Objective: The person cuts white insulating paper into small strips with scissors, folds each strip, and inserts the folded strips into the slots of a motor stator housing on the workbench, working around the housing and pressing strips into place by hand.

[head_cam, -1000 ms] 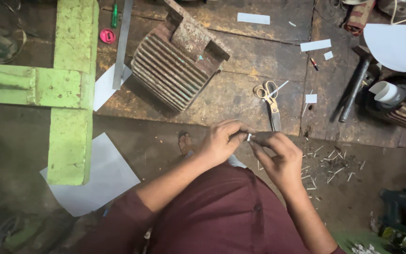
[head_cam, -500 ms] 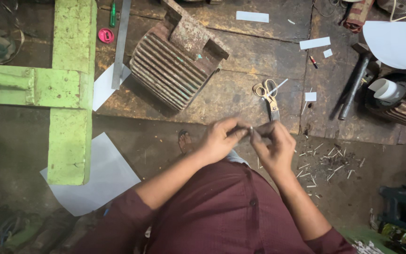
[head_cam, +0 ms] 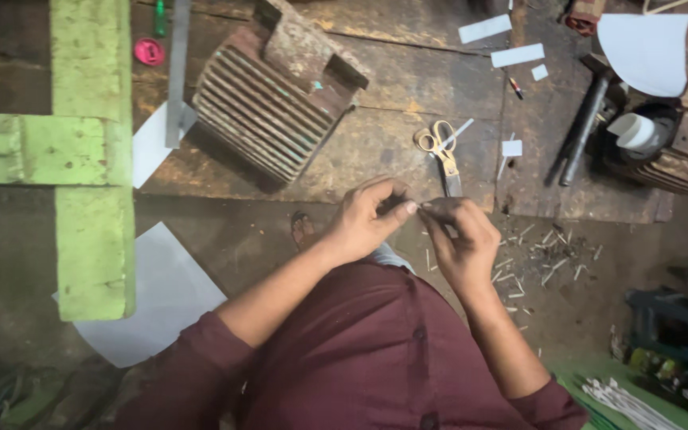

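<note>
While the left hand and right hand meet fingertip to fingertip, both pinch closed on something too small to identify — near the bench edge. Just beyond lie yellow-handled scissors — paper scraps litter the floor to the right.

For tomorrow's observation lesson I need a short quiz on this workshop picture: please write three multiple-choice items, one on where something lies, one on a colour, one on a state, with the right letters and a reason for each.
1. Where do the scissors lie?
A. On the wooden bench, just beyond the hands
B. On the floor beside the white sheet
C. In the person's lap

2. What colour is the painted beam at the left?
A. Red
B. Light green
C. Blue

3. How do the left hand and right hand stand?
A. Far apart, flat on the bench
B. Brought together, fingertips pinching something small between them
C. Both gripping the scissors

Answers:
1 A, the scissors rest on the bench above the hands.
2 B, the beam's paint is pale green.
3 B, the fingertips meet in front of the bench edge.
</note>
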Available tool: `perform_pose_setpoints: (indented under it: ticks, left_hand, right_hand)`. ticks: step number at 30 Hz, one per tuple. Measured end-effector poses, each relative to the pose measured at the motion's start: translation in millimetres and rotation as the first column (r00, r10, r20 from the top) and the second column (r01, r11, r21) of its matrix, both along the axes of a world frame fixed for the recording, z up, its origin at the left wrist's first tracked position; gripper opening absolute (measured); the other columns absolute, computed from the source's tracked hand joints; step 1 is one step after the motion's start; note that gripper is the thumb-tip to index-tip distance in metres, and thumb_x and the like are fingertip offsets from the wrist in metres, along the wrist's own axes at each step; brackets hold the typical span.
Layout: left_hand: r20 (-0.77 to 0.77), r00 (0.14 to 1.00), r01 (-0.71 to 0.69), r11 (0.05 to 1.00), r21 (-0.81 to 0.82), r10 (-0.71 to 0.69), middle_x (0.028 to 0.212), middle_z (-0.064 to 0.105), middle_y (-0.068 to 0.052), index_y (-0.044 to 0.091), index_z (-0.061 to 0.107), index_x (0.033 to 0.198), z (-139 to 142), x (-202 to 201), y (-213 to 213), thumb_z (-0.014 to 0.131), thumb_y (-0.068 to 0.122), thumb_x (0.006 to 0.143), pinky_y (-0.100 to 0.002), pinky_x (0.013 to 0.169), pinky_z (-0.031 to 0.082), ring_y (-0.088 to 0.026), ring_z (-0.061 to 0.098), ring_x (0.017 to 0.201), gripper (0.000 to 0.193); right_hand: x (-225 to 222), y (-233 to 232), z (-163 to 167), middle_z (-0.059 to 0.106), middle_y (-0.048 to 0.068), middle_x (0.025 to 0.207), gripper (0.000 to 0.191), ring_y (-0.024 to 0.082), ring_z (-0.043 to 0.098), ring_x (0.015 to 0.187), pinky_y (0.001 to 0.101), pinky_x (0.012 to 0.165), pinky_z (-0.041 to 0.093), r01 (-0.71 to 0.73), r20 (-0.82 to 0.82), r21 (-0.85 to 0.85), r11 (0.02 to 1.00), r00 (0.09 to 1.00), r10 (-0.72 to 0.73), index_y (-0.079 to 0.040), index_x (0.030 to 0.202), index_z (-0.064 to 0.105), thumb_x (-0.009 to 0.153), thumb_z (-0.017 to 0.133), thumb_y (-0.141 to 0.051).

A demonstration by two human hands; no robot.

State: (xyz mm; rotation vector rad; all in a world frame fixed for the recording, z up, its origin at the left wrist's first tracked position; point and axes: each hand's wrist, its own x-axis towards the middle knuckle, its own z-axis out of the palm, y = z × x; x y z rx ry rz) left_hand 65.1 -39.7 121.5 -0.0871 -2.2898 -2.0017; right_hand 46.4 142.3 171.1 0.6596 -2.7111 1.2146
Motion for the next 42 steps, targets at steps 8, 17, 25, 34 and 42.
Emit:
perform_pose_setpoints:
  ticks: [8,17,25,34,42]
  left_hand:
    - [-0.097,0.984,0.148,0.988,-0.048,-0.152,0.104,0.068,-0.012,0.003,0.069,0.109,-4,-14,8,0.066,0.016,0.097,-0.038,0.077,0.055,-0.031,0.07,0.094,0.017]
    - [-0.381,0.905,-0.2,0.603,-0.772,-0.188,0.11,0.064,-0.012,0.003,0.068,0.104,-102,-101,32,0.063,0.012,0.09,-0.043,0.093,0.052,-0.031,0.062,0.111,0.017]
    - [-0.255,0.949,-0.158,0.421,-0.893,-0.185,0.126,0.062,-0.01,0.003,0.068,0.119,-162,-51,64,0.06,0.02,0.089,-0.042,0.102,0.046,-0.031,0.053,0.126,0.035]
    - [-0.126,0.984,-0.067,0.387,-0.92,-0.128,0.138,0.055,-0.015,0.002,0.059,0.137,-158,-51,71,0.056,0.017,0.092,-0.046,0.112,0.041,-0.037,0.047,0.136,0.047]
    - [-0.141,0.98,-0.081,0.372,-0.925,-0.138,0.142,0.053,-0.016,0.004,0.058,0.138,-157,-44,69,0.057,0.019,0.089,-0.046,0.108,0.044,-0.038,0.045,0.138,0.051]
  right_hand:
    - [-11,35,-39,0.066,-0.002,0.103,0.01,0.006,0.061,0.097,0.0248,0.088,0.051,0.189,0.59,-0.509,0.84,0.787,0.18,-0.003,0.102,0.063,0.095,0.07,0.0]
    - [-116,53,-129,0.065,0.023,0.106,0.041,0.045,0.062,0.098,0.0492,0.081,0.05,0.076,-0.104,0.347,0.935,0.994,-0.042,0.0,0.118,0.061,0.082,0.078,-0.011]
    - [-115,61,-173,0.067,0.026,0.114,0.029,0.047,0.063,0.108,0.0518,0.093,0.051,-0.002,0.1,0.252,0.968,0.995,-0.024,-0.001,0.124,0.061,0.097,0.063,-0.011]
    - [-130,49,-174,0.069,0.022,0.11,0.028,0.045,0.066,0.101,0.0508,0.087,0.053,-0.093,0.283,0.549,0.83,0.956,-0.08,-0.009,0.118,0.069,0.102,0.064,-0.031]
    - [-110,66,-185,0.067,0.019,0.118,0.03,0.045,0.065,0.105,0.0493,0.09,0.053,-0.152,0.096,0.545,0.824,0.988,0.119,-0.01,0.123,0.07,0.096,0.061,-0.02]
